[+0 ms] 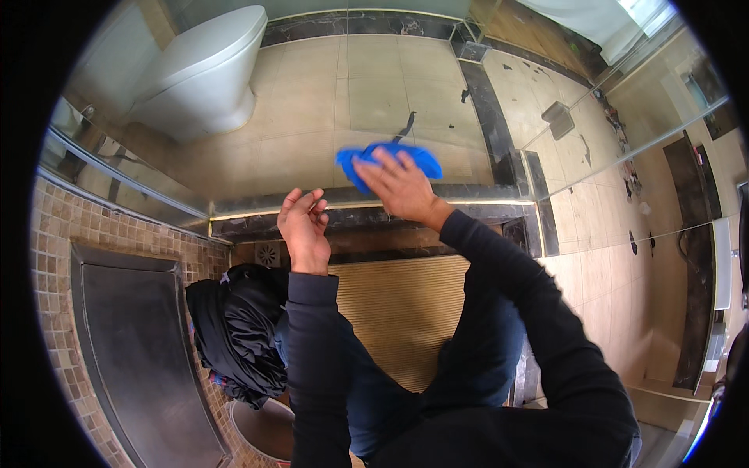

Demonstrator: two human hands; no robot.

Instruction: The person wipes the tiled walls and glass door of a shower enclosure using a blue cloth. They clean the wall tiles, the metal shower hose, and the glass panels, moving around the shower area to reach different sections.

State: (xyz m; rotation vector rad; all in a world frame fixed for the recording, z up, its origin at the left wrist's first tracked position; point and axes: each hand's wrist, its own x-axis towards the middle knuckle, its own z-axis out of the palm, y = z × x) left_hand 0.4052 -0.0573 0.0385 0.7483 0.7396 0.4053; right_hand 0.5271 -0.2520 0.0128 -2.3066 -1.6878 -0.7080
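In the head view, my right hand (401,184) lies with spread fingers on a blue cloth (424,159), pressing it against a clear glass panel (374,88). The cloth and fingertips are slightly blurred. To the left of it, my left hand (304,225) is raised with the fingers loosely curled, and no object shows in it. It is in front of the dark marble curb (251,227) at the foot of the glass. Through the panel, a tiled floor and a white toilet (199,70) are visible.
Black clothes (240,327) are piled at the left, above a round bucket (263,430). A floor drain (267,254) sits by the curb. A ribbed mat (398,316) lies between my legs. More glass with a metal hinge (559,120) stands at the right.
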